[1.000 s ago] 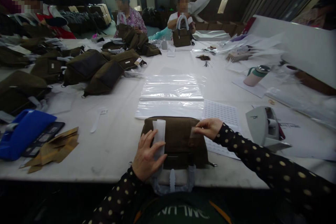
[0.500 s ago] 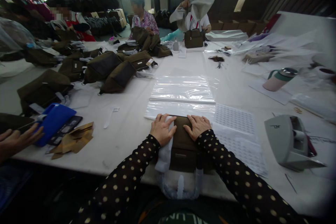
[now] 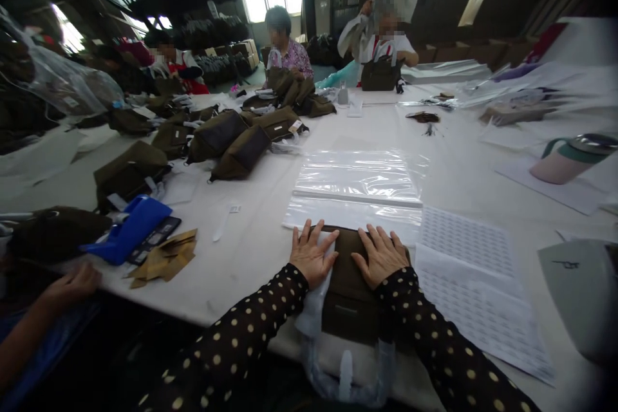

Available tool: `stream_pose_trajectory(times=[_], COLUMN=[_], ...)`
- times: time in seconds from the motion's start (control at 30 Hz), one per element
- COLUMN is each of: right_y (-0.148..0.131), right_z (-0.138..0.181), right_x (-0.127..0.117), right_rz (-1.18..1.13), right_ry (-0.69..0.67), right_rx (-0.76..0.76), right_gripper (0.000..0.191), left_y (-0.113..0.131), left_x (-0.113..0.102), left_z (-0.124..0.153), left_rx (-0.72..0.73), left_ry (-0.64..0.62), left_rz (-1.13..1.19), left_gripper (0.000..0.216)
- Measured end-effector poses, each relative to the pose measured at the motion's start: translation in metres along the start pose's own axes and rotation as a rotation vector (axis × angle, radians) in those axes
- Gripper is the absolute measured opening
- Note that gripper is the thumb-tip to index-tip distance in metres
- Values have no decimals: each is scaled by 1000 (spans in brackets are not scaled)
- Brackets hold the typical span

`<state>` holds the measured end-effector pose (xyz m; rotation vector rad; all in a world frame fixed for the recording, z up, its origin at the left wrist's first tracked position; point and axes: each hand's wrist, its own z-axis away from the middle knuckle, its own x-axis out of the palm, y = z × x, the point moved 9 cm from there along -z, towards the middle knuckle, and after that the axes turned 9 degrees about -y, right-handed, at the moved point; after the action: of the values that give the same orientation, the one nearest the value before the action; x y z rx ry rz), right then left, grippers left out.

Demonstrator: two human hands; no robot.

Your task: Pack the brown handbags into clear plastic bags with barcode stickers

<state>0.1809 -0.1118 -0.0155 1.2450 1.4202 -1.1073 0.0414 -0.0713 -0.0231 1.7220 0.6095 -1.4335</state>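
A dark olive handbag (image 3: 352,283) lies flat at the table's front edge, its handle (image 3: 316,370) wrapped in clear plastic and hanging toward me. My left hand (image 3: 313,254) rests with fingers spread on the bag's left side, over a strip of white wrapping (image 3: 316,299). On the bag's right side, my right hand (image 3: 383,256) lies flat, fingers apart. Just beyond my fingertips are glossy clear plastic bags (image 3: 355,177), stacked flat. A printed label sheet (image 3: 466,238) sits to the right of my right hand.
Several olive handbags (image 3: 241,151) crowd the left and back. Brown paper pieces (image 3: 167,257) and a blue pouch (image 3: 130,232) lie at left, near a co-worker's hand (image 3: 77,283). On the right stand a pink tumbler (image 3: 564,164) and a grey dispenser (image 3: 579,296). Co-workers sit across the table.
The view has shifted left, so things appear further right. My hands stay on the handbag, fingers spread a little wider. The co-worker's hand at left has drawn back from the blue pouch.
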Motion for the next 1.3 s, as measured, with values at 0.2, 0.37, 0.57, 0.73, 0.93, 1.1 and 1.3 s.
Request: stream_pose_trajectory(times=[0.2, 0.37, 0.57, 0.73, 0.93, 1.1, 1.3], right_y=[29, 88, 122, 97, 88, 97, 90], right_z=[13, 6, -66, -97, -98, -111, -112], right_x=[-23, -46, 24, 93, 108, 90, 52], right_rz=[-61, -280, -680, -551, -332, -343, -378], right_ry=[75, 111, -191, -283, -375, -371, -192], right_rx=[-30, -74, -52, -97, -130, -41, -101], right_gripper=[52, 54, 38, 28, 26, 27, 24], left_y=[-12, -42, -95, -97, -96, -97, -78], left_x=[-15, -67, -35, 43, 73, 38, -18], left_z=[7, 1, -98, -163, -187, -200, -173], left_rx=[132, 144, -37, 29, 62, 54, 29], left_ry=[-73, 96, -62, -318, -558, -509, -284], left_rz=[388, 503, 283, 184, 105, 103, 84], left_gripper=[67, 55, 26, 18, 23, 30, 37])
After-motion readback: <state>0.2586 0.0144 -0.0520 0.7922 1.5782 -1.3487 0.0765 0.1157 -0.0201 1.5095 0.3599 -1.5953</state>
